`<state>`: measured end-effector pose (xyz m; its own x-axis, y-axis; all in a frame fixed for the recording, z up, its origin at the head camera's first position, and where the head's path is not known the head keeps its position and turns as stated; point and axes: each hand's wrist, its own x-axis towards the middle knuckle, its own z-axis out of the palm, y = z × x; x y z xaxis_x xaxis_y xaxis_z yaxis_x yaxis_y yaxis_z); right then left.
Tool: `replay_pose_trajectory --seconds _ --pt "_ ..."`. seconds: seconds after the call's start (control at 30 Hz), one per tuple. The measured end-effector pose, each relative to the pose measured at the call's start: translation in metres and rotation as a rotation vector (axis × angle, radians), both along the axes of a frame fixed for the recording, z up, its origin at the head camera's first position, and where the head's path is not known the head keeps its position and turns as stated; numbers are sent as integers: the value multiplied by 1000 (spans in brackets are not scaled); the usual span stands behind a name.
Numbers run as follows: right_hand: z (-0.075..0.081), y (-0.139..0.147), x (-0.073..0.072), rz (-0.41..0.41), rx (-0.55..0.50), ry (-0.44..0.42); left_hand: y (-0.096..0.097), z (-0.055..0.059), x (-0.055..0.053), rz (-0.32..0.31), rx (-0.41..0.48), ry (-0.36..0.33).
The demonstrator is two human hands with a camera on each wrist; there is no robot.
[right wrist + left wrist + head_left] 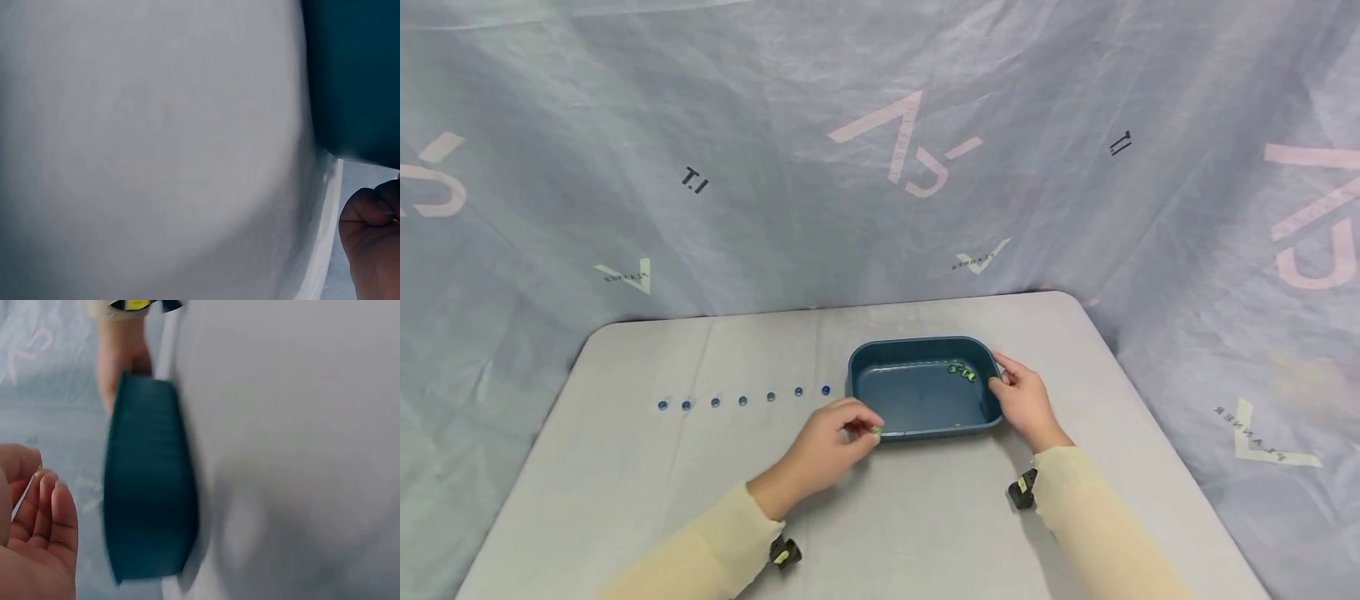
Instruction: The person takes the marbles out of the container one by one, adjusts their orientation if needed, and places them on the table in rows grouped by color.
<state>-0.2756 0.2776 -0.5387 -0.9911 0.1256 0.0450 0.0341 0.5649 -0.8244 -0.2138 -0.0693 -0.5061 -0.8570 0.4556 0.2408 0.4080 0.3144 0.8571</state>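
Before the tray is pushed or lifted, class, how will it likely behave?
The tray is probably stiff: its wall looks unbent where the right hand grips it. Wide and shallow, it seems unlikely to tip. The small green pieces inside may slide if it tilts.

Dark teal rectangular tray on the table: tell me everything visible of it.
The dark teal rectangular tray, plastic by its look, has rounded corners, low walls, a thin rim and an open top. It appears to rest right way up on the pale, cloth-like tabletop. Small round green glassy pieces lie inside toward its far right corner. The right hand grips its right end at the rim; the left hand, near its front left corner, appears clear of it.
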Motion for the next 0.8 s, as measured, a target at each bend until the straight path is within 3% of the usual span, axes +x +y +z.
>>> replay_pose_trajectory --seconds 0.1,0.43,0.63,0.8 --pt "1 0 0 -4 9 -1 -22 6 4 57 30 24" --pt "-1 -2 0 -4 7 1 -79 17 -2 322 44 95" --pt "0 -1 0 -7 9 -2 -94 22 -5 397 45 120" --pt "0 -1 1 -2 11 -10 -99 13 -6 437 29 175"
